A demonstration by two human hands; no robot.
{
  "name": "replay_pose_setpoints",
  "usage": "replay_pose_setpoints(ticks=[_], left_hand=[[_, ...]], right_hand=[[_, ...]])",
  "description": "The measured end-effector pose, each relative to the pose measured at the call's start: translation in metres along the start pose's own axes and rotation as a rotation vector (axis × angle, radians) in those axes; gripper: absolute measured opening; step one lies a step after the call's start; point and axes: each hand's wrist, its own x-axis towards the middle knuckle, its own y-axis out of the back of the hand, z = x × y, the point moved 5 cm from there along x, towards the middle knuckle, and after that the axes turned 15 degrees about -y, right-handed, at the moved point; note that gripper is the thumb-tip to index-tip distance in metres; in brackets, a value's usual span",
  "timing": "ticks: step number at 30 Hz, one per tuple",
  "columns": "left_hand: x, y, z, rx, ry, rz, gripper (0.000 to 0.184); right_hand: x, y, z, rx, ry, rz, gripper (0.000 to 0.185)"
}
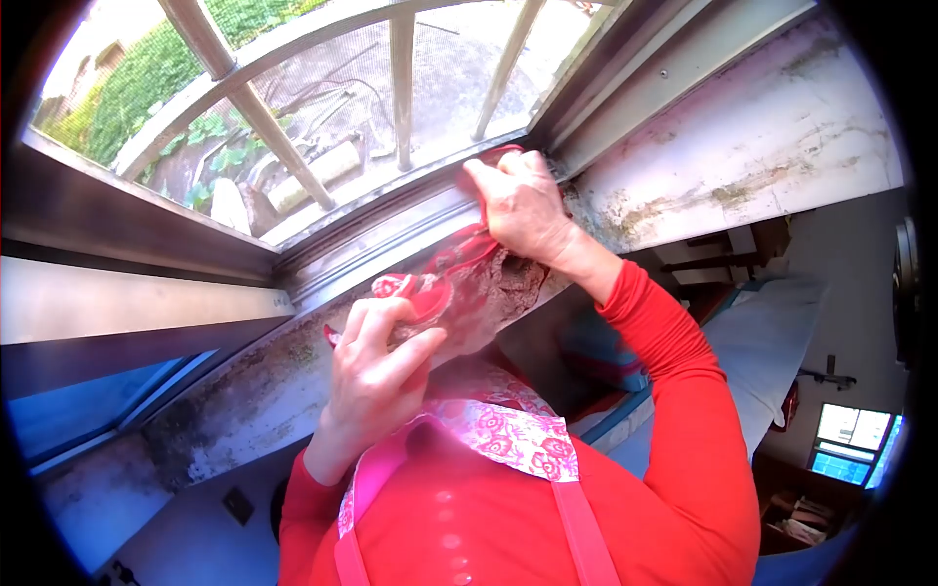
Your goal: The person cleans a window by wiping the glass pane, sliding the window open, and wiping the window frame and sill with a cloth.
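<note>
A red and white patterned cloth (430, 301) stretches between my two hands, and its middle is blurred. My left hand (376, 361) grips one end with bent fingers, below the sill edge and near my chest. My right hand (523, 203) is closed around the other end, at the right corner of the window track (371, 230). A red fold of cloth shows above its knuckles. The metal track runs along the foot of the window, beside both hands. Part of the cloth is hidden behind my fingers.
Pale bars (403, 93) and a mesh screen cover the window, with plants outside. A sliding frame (147, 303) stands at left. The wall (743, 161) at right and the ledge (264, 400) are stained. Behind my right arm is a bed (762, 332).
</note>
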Motion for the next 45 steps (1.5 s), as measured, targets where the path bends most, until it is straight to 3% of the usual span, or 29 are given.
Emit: replay_pose_setpoints(ticks=[4,8,13,16,17,18,22,23,26,30,34,36,38,39,40,43,45], left_hand=[[0.010,-0.017,-0.003,-0.061,0.002,0.006,0.032],[0.009,-0.025,-0.005,-0.061,-0.002,-0.004,0.032],[-0.005,-0.020,-0.002,-0.045,-0.001,-0.004,0.032],[-0.017,-0.013,0.003,-0.049,0.009,0.024,0.034],[-0.021,-0.007,0.004,-0.055,0.004,0.050,0.034],[-0.025,-0.002,0.004,-0.039,-0.006,0.079,0.035],[-0.035,0.009,0.006,-0.041,-0.012,0.131,0.035],[-0.034,0.010,0.008,-0.062,-0.011,0.124,0.035],[-0.026,0.003,0.014,-0.095,-0.044,0.101,0.031],[-0.018,-0.012,0.014,-0.128,-0.092,0.072,0.030],[-0.019,-0.011,0.010,-0.115,-0.063,0.111,0.032],[-0.023,-0.007,0.006,-0.092,-0.036,0.136,0.034],[-0.026,0.001,0.004,-0.046,-0.020,0.150,0.037],[-0.027,0.004,0.003,-0.034,-0.013,0.143,0.036],[-0.028,0.006,0.003,-0.019,-0.005,0.136,0.036],[-0.029,0.005,0.000,-0.009,0.007,0.103,0.037],[-0.026,0.005,0.000,0.001,0.012,0.095,0.038]], right_hand=[[-0.002,0.005,0.027,-0.245,0.024,0.096,0.024],[-0.001,0.002,0.036,-0.387,-0.161,-0.070,0.025],[0.008,-0.007,0.046,-0.370,-0.227,-0.168,0.029],[-0.005,0.021,0.032,-0.117,-0.064,0.049,0.018],[-0.016,0.037,0.025,-0.066,-0.129,0.043,0.013],[-0.029,0.054,0.025,0.121,-0.263,0.178,0.009],[-0.083,0.067,0.060,0.621,-0.674,0.264,0.011],[-0.088,0.064,0.069,0.672,-0.709,0.293,0.012],[-0.064,0.074,0.049,0.727,-0.550,0.446,0.015],[-0.038,0.072,0.033,0.530,-0.442,0.339,0.015],[-0.065,0.076,0.058,0.892,-0.505,0.367,0.015],[-0.077,0.073,0.062,1.043,-0.602,0.227,0.025],[-0.092,0.062,0.077,0.769,-0.592,0.109,0.035],[-0.091,0.067,0.071,0.589,-0.418,0.020,0.039],[-0.096,0.068,0.068,0.473,-0.434,-0.023,0.038],[-0.102,0.070,0.054,0.187,-0.463,0.090,0.046],[-0.099,0.079,0.027,0.117,-0.329,0.147,0.051]])
